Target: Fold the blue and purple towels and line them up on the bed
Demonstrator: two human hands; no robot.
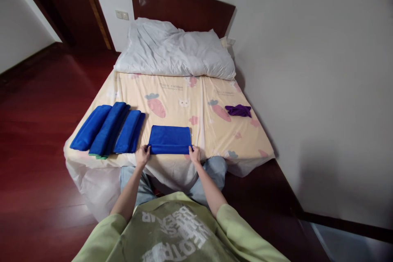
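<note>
A blue towel point(170, 135) lies flat on the bed in front of me, its near edge folded over into a strip. My left hand point(143, 156) pinches the near left corner of that fold. At the near right corner, my right hand point(195, 154) grips the same fold, thumb on top. To the left of my left hand are several folded blue towels point(115, 125), lying slantwise side by side, with a bit of green showing under one. Far to the right rests a crumpled purple cloth point(238, 110).
The bed point(172, 90) has a cream sheet printed with carrots. A white quilt point(175, 49) is bunched against the dark wooden headboard point(181, 2). A wall point(322, 69) runs close along the right side, and reddish wooden floor point(39, 143) extends on the left.
</note>
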